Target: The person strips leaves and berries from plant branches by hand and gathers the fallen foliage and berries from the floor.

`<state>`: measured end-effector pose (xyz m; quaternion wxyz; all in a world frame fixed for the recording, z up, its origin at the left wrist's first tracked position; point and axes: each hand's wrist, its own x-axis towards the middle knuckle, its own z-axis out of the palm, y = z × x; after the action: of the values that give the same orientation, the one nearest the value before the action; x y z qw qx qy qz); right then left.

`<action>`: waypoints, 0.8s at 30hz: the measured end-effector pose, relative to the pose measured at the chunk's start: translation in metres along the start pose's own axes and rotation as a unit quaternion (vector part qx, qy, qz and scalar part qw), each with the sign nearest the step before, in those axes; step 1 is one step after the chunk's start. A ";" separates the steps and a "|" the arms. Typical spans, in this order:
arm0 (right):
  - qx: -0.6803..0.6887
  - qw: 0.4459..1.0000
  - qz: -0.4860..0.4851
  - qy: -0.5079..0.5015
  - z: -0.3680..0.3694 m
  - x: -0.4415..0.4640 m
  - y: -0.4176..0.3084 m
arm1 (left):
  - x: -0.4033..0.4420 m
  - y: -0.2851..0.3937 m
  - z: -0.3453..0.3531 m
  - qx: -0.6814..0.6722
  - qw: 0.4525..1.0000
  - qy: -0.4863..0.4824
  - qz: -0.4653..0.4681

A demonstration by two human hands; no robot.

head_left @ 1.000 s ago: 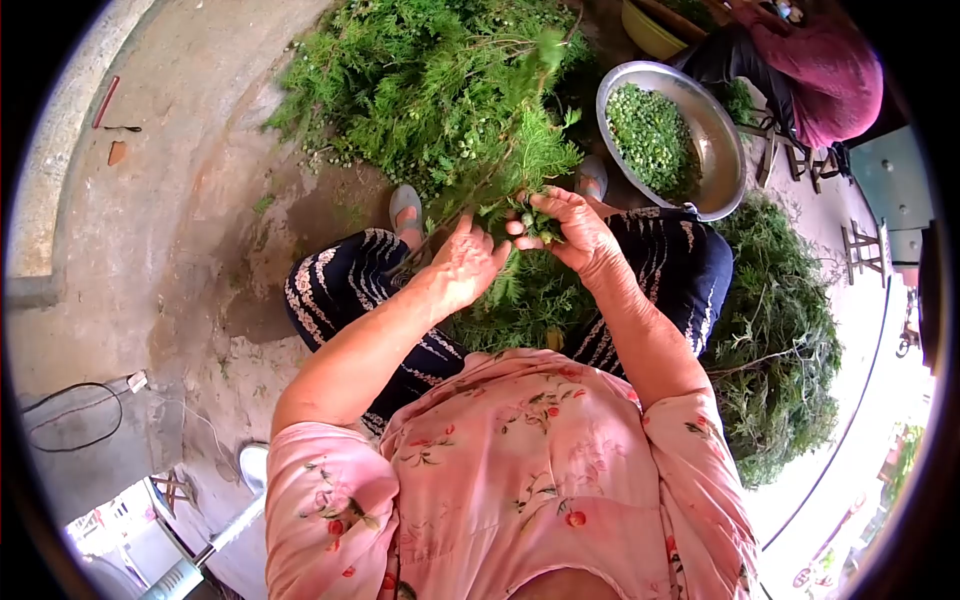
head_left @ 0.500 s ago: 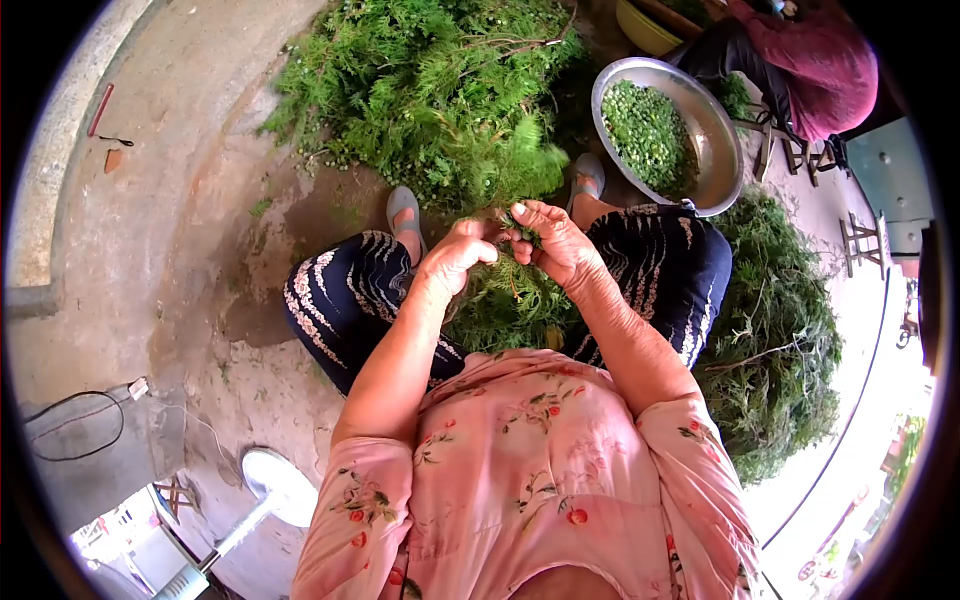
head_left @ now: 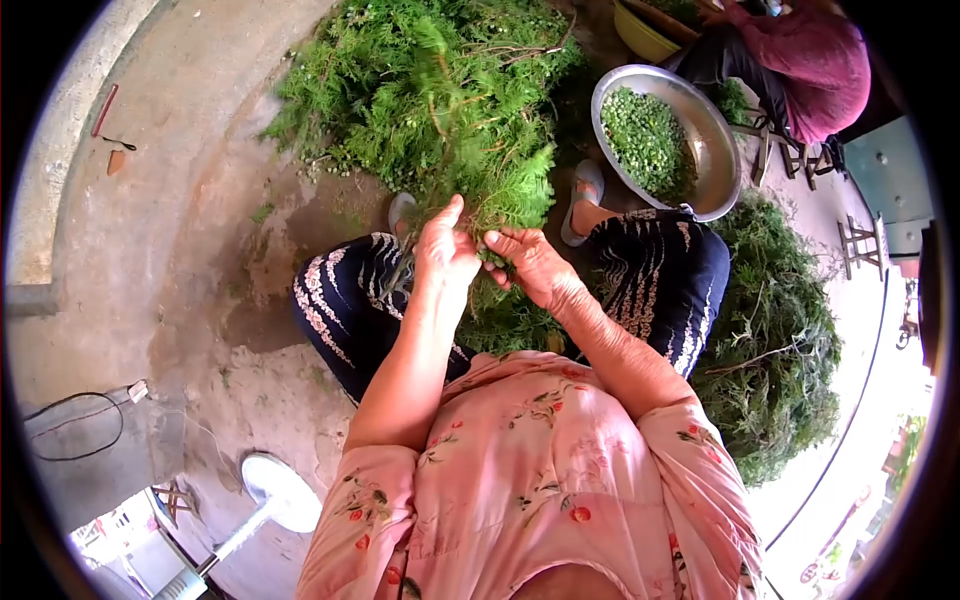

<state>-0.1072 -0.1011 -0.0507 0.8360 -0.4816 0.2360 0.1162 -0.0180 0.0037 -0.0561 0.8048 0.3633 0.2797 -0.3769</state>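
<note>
My left hand (head_left: 446, 248) is closed on a leafy green branch (head_left: 500, 195), its thumb pointing up. Against it on the right, my right hand (head_left: 530, 262) has its fingers curled round a small bunch of green berries and sprigs, much of it hidden by the fingers. The branch stands up beyond both hands, its upper part blurred, over a large pile of green branches (head_left: 370, 90). More greenery (head_left: 510, 320) lies between my knees. A metal basin (head_left: 718, 150) holding small green berries (head_left: 645, 140) is at the upper right.
Another person in a dark pink top (head_left: 815, 65) sits at the upper right, near a yellow basin (head_left: 640, 35). A second heap of branches (head_left: 770, 350) lies right of my leg. A white fan (head_left: 280, 492), a cable loop (head_left: 75, 425) and a red stick (head_left: 104, 110) are on the left.
Both hands have shifted left, and my left hand has turned thumb upward. The branch has swung up and left from its place in front of the hands.
</note>
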 end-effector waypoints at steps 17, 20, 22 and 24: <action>0.167 0.984 0.025 0.050 0.013 -0.036 -0.025 | 0.063 -0.009 0.027 -0.023 0.992 0.000 0.128; 0.025 0.999 -0.040 0.023 0.024 -0.075 -0.033 | 0.023 0.025 0.054 -0.077 0.981 -0.017 0.177; -0.015 0.997 -0.050 0.056 0.013 -0.086 -0.041 | 0.044 0.070 0.030 -0.076 0.979 -0.028 0.190; 0.059 0.989 -0.079 0.108 -0.025 -0.068 -0.050 | 0.031 0.102 0.035 -0.112 0.964 -0.209 0.124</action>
<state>-0.1516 -0.1456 0.0104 0.8393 -0.4582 0.2922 -0.0171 0.0880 0.0096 -0.0200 0.9215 0.2156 0.0987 -0.3076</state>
